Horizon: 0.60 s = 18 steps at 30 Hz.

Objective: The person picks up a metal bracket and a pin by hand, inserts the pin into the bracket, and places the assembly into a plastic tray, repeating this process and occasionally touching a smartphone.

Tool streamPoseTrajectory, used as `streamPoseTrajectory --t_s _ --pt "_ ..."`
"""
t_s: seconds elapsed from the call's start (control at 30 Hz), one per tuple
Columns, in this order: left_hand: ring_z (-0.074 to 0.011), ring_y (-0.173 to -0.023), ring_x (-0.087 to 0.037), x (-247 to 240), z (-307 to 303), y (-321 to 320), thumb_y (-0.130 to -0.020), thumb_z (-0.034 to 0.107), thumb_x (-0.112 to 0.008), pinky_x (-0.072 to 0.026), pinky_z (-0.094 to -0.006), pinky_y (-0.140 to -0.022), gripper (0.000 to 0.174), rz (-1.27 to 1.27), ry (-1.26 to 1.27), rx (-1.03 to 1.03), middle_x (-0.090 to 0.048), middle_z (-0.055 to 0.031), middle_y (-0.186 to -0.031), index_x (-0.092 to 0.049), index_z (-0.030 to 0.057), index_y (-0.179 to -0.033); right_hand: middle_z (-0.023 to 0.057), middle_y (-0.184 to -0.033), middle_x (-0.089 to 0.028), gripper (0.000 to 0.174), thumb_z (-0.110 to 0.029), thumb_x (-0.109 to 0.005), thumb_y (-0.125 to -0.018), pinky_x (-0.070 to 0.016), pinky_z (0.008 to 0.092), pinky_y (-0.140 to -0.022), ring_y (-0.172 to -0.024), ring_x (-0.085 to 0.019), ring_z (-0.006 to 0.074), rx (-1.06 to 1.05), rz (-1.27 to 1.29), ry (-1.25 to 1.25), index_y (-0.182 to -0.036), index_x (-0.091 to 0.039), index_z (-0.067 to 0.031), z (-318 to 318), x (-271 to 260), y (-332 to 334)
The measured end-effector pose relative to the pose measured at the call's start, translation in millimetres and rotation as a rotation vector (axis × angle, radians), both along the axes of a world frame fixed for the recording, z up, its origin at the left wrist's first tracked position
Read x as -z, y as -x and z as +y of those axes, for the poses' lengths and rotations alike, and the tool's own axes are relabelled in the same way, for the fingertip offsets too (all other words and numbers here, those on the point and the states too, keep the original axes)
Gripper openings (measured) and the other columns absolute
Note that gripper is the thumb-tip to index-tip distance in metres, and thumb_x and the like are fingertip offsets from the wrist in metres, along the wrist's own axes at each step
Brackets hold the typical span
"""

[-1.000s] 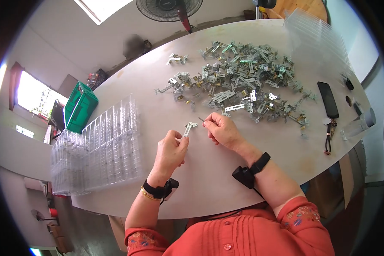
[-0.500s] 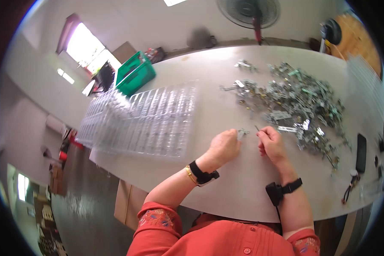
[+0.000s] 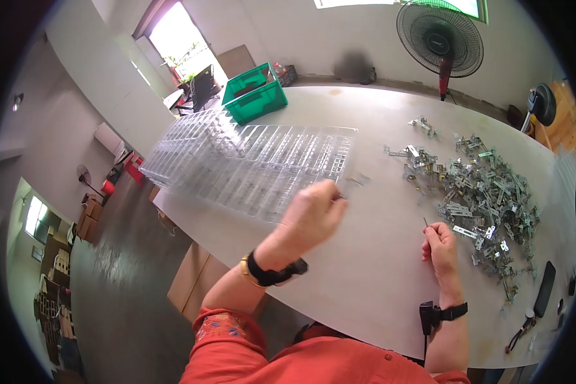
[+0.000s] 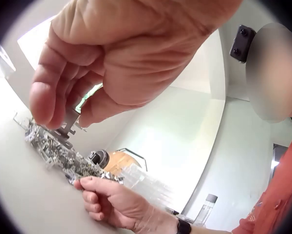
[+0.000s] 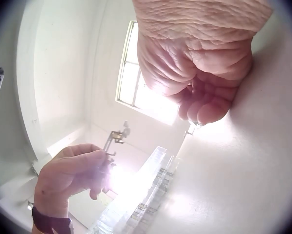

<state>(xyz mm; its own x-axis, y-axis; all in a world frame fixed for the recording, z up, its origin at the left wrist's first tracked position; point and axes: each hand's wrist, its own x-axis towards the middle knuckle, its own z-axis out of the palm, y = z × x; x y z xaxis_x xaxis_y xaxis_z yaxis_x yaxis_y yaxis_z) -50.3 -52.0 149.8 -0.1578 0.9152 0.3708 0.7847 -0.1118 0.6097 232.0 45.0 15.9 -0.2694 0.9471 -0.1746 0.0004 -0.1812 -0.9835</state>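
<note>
My left hand point(image 3: 310, 214) pinches a small metal bracket point(image 3: 360, 180) between thumb and fingers, beside the right edge of the clear plastic trays point(image 3: 347, 144). In the right wrist view the bracket point(image 5: 108, 141) stands up from the fingertips and has a brass-coloured piece near its top. Over the table's right part, my right hand point(image 3: 440, 246) holds a thin dark rod point(image 3: 425, 222) between thumb and forefinger, its other fingers curled in. Just beyond that hand spreads a heap of metal brackets point(image 3: 493, 198), many with brass-coloured parts.
The compartmented trays lie on the white table point(image 3: 365, 288) at left, with rows of metal parts inside. Behind them stands a green crate point(image 3: 262, 102). A phone point(image 3: 544, 289) and keys point(image 3: 521, 333) lie at right, near more clear trays point(image 3: 566, 182). A fan point(image 3: 440, 41) stands beyond.
The head view has swung left. My left hand has moved left and forward, away from the right hand, carrying the bracket to the trays. The right hand still holds the rod by the heap.
</note>
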Motion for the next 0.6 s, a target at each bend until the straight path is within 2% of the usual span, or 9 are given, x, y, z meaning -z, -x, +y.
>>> streamPoseTrajectory --t_s 0.07,0.13,0.2,0.27,0.3,0.37,0.6 --pt "-0.0181 -0.066 -0.065 -7.2 -7.1 36.9 -0.088 0.012 -0.071 -0.0508 -0.0338 -0.061 0.016 0.037 -0.038 -0.146 -0.067 -0.0147 -0.075 -0.065 -0.0033 -0.088 -0.0008 -0.064 -0.056 0.015 -0.020 -0.055 -0.102 -0.0440 0.0241 -0.046 -0.051 -0.051 0.0078 0.000 -0.003 -0.002 -0.095 -0.058 -0.0074 -0.3 -0.9 0.3" --pt "-0.0164 -0.068 -0.066 -0.3 -9.5 91.1 -0.088 0.012 -0.071 -0.0514 -0.0319 -0.062 0.016 0.163 -0.083 -0.286 -0.069 -0.0138 -0.075 -0.066 -0.0031 -0.090 -0.0009 -0.064 -0.056 0.014 -0.020 -0.054 -0.102 -0.0441 0.0241 -0.046 -0.051 -0.051 0.0078 0.000 -0.009 0.000 -0.095 -0.058 -0.0073 -0.8 -1.0 0.6" --pt "-0.0155 -0.063 -0.065 -3.2 -19.7 141.9 -0.088 0.013 -0.070 -0.0516 -0.0318 -0.058 0.017 0.254 -0.106 -0.378 -0.069 -0.0126 -0.072 -0.067 -0.0041 -0.089 -0.0009 -0.064 -0.055 0.014 -0.020 -0.054 -0.102 -0.0442 0.0240 -0.046 -0.051 -0.051 0.0078 -0.001 -0.011 0.001 -0.095 -0.058 -0.0072 -1.6 -2.4 0.9" --pt "-0.0350 -0.074 -0.070 0.0 -29.0 193.9 -0.086 0.018 -0.069 -0.0540 -0.0424 -0.071 0.021 0.188 -0.018 -0.520 -0.069 -0.0217 -0.077 -0.068 -0.0030 -0.085 -0.0009 -0.064 -0.055 0.014 -0.019 -0.054 -0.102 -0.0442 0.0240 -0.046 -0.051 -0.051 0.0078 -0.003 -0.012 0.001 -0.095 -0.058 -0.0071 -2.4 -3.0 2.0" --pt "-0.0350 -0.074 -0.070 1.9 -34.0 216.2 -0.086 0.018 -0.069 -0.0540 -0.0424 -0.071 0.021 0.188 -0.017 -0.521 -0.069 -0.0217 -0.077 -0.068 -0.0030 -0.085 -0.0009 -0.064 -0.056 0.014 -0.019 -0.054 -0.102 -0.0443 0.0239 -0.047 -0.051 -0.051 0.0077 -0.002 -0.017 -0.002 -0.095 -0.058 -0.0071 -2.7 -3.1 2.7" --pt "-0.0352 -0.075 -0.070 4.8 -41.7 250.6 -0.085 0.019 -0.070 -0.0543 -0.0425 -0.073 0.021 0.281 0.083 -0.675 -0.070 -0.0208 -0.077 -0.069 -0.0023 -0.084 -0.0008 -0.065 -0.056 0.014 -0.019 -0.054 -0.102 -0.0443 0.0239 -0.047 -0.052 -0.051 0.0077 -0.002 -0.023 -0.005 -0.095 -0.058 -0.0070 -3.5 -4.0 3.4" --pt "-0.0339 -0.079 -0.071 13.6 -39.0 281.9 -0.083 0.020 -0.072 -0.0543 -0.0420 -0.074 0.021 0.283 0.274 -0.737 -0.072 -0.0185 -0.080 -0.070 -0.0001 -0.084 -0.0008 -0.065 -0.056 0.014 -0.019 -0.054 -0.102 -0.0445 0.0236 -0.047 -0.052 -0.051 0.0069 0.001 -0.084 -0.019 -0.095 -0.058 -0.0070 -4.1 -4.6 4.6"
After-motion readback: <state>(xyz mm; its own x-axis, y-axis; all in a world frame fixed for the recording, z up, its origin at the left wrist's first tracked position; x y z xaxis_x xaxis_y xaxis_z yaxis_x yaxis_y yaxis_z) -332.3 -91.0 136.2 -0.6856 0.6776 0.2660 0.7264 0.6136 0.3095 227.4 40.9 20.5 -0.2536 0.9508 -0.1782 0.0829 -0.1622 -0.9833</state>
